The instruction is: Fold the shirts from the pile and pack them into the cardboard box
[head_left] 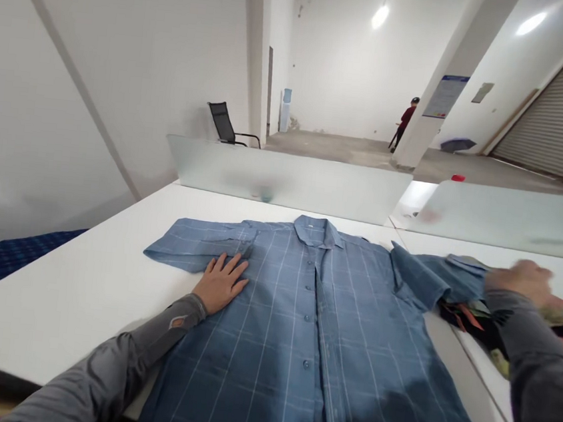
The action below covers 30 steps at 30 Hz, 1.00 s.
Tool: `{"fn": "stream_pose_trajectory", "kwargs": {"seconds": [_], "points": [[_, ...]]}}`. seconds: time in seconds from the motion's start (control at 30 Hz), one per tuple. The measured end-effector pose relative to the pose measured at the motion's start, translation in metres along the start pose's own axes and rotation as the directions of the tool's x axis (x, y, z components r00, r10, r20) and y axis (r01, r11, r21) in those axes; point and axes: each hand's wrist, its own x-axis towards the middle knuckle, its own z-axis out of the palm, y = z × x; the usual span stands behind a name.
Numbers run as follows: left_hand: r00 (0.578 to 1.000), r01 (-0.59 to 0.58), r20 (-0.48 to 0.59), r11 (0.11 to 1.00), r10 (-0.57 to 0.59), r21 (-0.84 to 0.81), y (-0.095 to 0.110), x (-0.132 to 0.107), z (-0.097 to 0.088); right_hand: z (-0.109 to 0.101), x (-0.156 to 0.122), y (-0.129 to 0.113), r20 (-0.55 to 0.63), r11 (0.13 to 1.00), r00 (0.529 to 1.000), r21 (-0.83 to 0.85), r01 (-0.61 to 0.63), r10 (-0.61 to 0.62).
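Observation:
A blue shirt (276, 304) with thin pale checks lies front side up on the white table, its collar toward the far side. My left hand (222, 284) rests flat on the shirt near the left armpit, fingers spread. The left sleeve (182, 244) is folded outward just beyond that hand. Over at the right, my right hand (520, 280) is closed at the end of the shirt's right sleeve (461, 273), somewhat blurred, with its fingertips hidden. That sleeve is bent and bunched between shoulder and hand.
Dark, orange and olive cloth (481, 326) lies under and beside my right forearm. Frosted glass dividers (289, 178) run along the far edge of the white table (76, 297). Blue patterned fabric (10, 256) is at the left. A person (405, 125) stands far back near a pillar.

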Motion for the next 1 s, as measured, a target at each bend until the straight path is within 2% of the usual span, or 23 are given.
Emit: {"fn": "stream_pose_trajectory", "kwargs": {"seconds": [0.03, 0.07, 0.13, 0.23, 0.33, 0.47, 0.53, 0.87, 1.0], "points": [[1.000, -0.001, 0.000, 1.000, 0.001, 0.010, 0.001, 0.001, -0.001, 0.015, -0.006, -0.008, -0.089, 0.984, 0.984, -0.076, -0.158, 0.151], [1.000, -0.007, -0.006, 1.000, 0.007, 0.020, 0.001, 0.002, -0.004, 0.033, -0.013, -0.024, -0.042, 0.983, 0.989, -0.114, -0.147, 0.143], [0.999, -0.021, -0.039, 0.999, 0.022, 0.040, 0.000, 0.007, -0.009, 0.073, -0.028, -0.068, 0.093, 0.998, 0.996, -0.056, 0.019, -0.014], [0.992, -0.025, -0.123, 0.999, 0.030, 0.042, -0.003, 0.019, -0.014, 0.128, -0.052, -0.127, 0.254, 0.980, 0.948, -0.002, 0.199, -0.192], [0.996, -0.024, -0.091, 1.000, 0.024, -0.002, -0.006, 0.037, -0.009, 0.159, -0.067, -0.147, 0.308, 0.962, 0.917, -0.024, 0.272, -0.252], [0.990, 0.107, 0.098, 0.994, -0.105, -0.019, -0.010, 0.068, 0.005, 0.169, -0.061, -0.142, 0.320, 0.957, 0.914, -0.058, 0.283, -0.251], [0.980, 0.151, 0.133, 0.988, -0.145, -0.035, -0.011, 0.083, 0.011, 0.172, -0.049, -0.141, 0.326, 0.959, 0.912, -0.049, 0.278, -0.248], [0.966, 0.248, 0.095, 0.966, -0.241, -0.069, -0.023, 0.139, 0.028, 0.206, 0.029, -0.159, 0.306, 0.962, 0.925, -0.081, 0.261, -0.226], [0.964, 0.255, 0.100, 0.965, -0.247, -0.067, -0.023, 0.149, 0.029, 0.211, 0.043, -0.162, 0.307, 0.961, 0.927, -0.098, 0.258, -0.217]]}}
